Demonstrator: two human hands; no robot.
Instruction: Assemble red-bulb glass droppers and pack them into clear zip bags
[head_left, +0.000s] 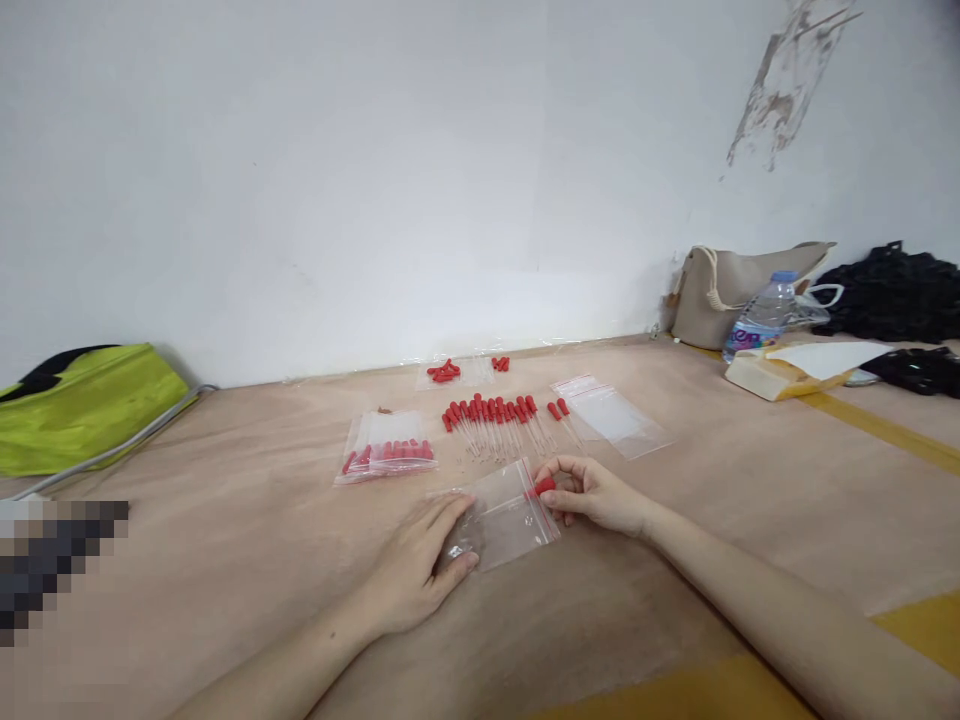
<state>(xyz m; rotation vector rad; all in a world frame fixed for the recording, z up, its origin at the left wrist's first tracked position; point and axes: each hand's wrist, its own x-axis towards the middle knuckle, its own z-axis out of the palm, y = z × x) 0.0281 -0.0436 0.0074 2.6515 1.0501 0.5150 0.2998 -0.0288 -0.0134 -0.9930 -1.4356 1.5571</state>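
Observation:
A clear zip bag [510, 530] with a red-lined mouth lies on the brown surface, its mouth toward the right. My left hand [420, 565] rests flat on the closed end, thumb and fingers apart. At the mouth, my right hand [581, 492] pinches the red bulb of a dropper [545, 487]; its thin stem extends left, into or along the bag. Just behind lies a row of red-bulbed droppers [491, 412] with clear stems, and two more droppers [559, 409] sit to their right. Filled bags of droppers [390, 452] are stacked left of the row.
Flat clear bags [611, 415] lie at right. Loose red bulbs [444, 372] sit near the wall. A yellow-green bag [90, 405] and a grey cable [142, 440] are at left. A water bottle [761, 318], a beige pouch [727, 290] and black items [892, 295] stand at far right.

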